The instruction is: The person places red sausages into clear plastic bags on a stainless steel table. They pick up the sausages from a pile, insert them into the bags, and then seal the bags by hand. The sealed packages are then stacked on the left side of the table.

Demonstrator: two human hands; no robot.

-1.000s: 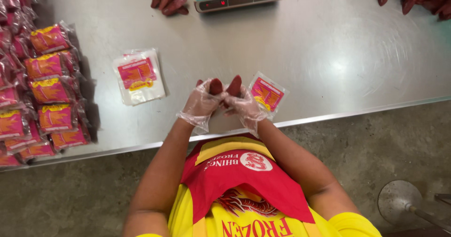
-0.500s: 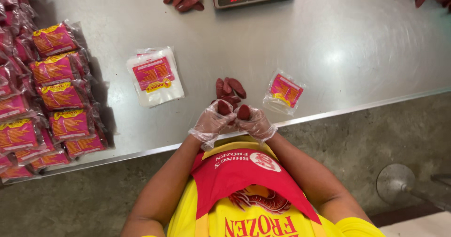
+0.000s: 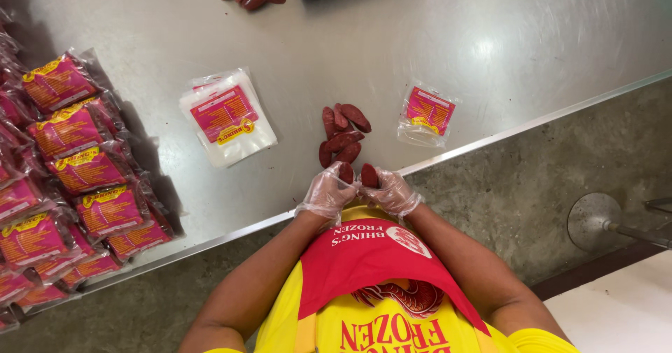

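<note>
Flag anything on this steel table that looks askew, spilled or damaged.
Nothing stands out. Dark red sausages lie loosely piled by the gloved hands, and the small pink-labelled clear pouch sits tilted but intact.

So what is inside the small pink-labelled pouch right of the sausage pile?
The small pouch lies flat on the steel table. Only its pink and yellow label shows; the label covers whatever may be inside, so its contents cannot be told.

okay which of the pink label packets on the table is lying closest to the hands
The small single packet right of the loose sausages, nearest the right hand. The flat stack and the filled packs lie farther left.
</note>
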